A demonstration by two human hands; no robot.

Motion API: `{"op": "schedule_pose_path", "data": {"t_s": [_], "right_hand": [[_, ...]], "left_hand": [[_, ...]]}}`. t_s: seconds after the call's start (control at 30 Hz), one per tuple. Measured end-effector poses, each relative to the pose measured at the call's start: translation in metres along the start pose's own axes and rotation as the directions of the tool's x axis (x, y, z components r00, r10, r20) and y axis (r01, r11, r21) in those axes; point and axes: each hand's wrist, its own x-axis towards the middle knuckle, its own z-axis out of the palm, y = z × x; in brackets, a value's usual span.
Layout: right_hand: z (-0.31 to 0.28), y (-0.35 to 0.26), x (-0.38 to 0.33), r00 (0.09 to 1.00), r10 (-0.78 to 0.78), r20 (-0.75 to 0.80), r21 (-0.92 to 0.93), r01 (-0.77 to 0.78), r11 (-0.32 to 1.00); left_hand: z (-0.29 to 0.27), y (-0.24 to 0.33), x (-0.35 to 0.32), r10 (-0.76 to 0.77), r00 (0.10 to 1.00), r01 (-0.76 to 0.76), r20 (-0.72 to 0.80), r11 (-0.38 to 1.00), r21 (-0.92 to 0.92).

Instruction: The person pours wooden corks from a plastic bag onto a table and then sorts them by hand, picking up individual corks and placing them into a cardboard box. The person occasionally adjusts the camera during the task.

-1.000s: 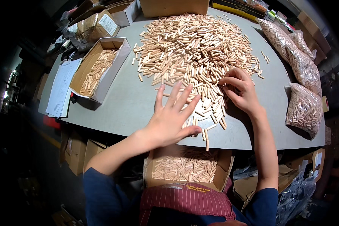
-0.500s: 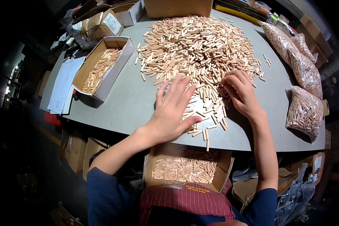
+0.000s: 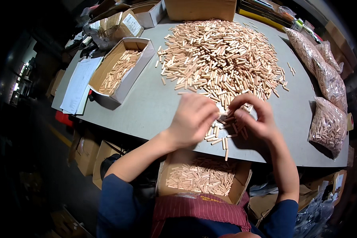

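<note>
The person's two hands work among small wooden pegs at the near side of a grey table (image 3: pixel 123 123). The left hand (image 3: pixel 194 119) is loosely curled, its fingertips meeting the pegs; a pale piece appears at their ends, but blur makes it impossible to tell whether it is grasped. The right hand (image 3: pixel 265 121) arches its thumb and forefinger toward each other over the same spot; whether a peg is pinched there cannot be told.

The greater part of the pegs lies in a broad heap (image 3: pixel 222 55) beyond the hands, reaching back toward a brown carton (image 3: pixel 200 10). A few loose pegs (image 3: pixel 226 154) lie between the hands and the table's near edge.

Judged from this distribution, the work stands partway along. Many pegs lie in the open cardboard box (image 3: pixel 242 184) just below the near edge, and a smaller lot lies in the long white-sided box (image 3: pixel 138 77) at left, beside sheets of paper (image 3: pixel 81 85). Clear plastic bags (image 3: pixel 328 127) filled with similar pegs lie along the right side. The heap, apparently the portion left to handle, remains large; whether the boxed and bagged pegs are finished lots cannot be determined.
</note>
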Motion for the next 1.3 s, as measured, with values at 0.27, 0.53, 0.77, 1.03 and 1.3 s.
{"op": "schedule_pose_path", "data": {"t_s": [0.27,0.53,0.77,1.03,1.3], "right_hand": [[-0.03,0.045,0.003,0.917,0.244,-0.315,0.266,-0.162,0.95],[-0.039,0.053,0.004,0.891,0.142,-0.431,0.148,-0.086,0.985],[-0.039,0.063,0.006,0.893,0.107,-0.438,0.083,-0.078,0.993],[-0.047,0.066,0.004,0.868,0.13,-0.479,0.07,-0.11,0.991],[-0.049,0.071,0.004,0.859,0.082,-0.506,0.016,-0.085,0.996]], "left_hand": [[-0.091,-0.106,0.012,-0.826,0.561,0.118,-0.064,0.156,-0.981],[-0.121,-0.106,-0.019,-0.73,0.626,0.164,0.274,-0.22,-0.961],[-0.062,-0.025,-0.034,-0.677,0.69,0.68,0.256,0.485,-0.55],[-0.03,-0.01,-0.033,-0.326,0.857,0.398,0.4,0.911,-0.109],[-0.023,0.009,-0.034,-0.134,0.864,0.225,0.485,0.965,-0.135]]}}
